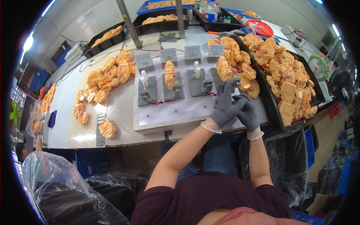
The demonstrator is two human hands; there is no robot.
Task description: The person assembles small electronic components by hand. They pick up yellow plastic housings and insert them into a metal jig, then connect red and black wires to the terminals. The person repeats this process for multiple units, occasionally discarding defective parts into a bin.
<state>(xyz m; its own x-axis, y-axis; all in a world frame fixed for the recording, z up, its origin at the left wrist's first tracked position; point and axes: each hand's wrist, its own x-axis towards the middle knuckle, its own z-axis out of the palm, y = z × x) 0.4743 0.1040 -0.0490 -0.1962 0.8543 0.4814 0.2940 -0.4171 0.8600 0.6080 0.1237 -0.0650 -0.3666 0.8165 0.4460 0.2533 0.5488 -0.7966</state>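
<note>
My left hand [224, 107], in a grey glove over a clear one, reaches up to the rightmost test station. Its closed fingers meet the lower end of a peach plastic housing [224, 69] there; what they grip is hidden. Close against it, my right hand [246, 111], gloved alike, has bent, closed fingers, and anything in them cannot be made out. The white-topped test board [157, 120] carries several grey stations with white-handled toggle clamps [197, 71] and grey panel meters [192, 53] behind. Another peach housing [170, 75] sits on the second station from the left.
A black tray [262, 99] heaped with peach housings stands to the right. More housings [108, 77] lie piled left of the board, with a single one [107, 128] near the front edge. Metal posts [129, 24] rise behind. Plastic-covered bins [67, 187] stand below the table.
</note>
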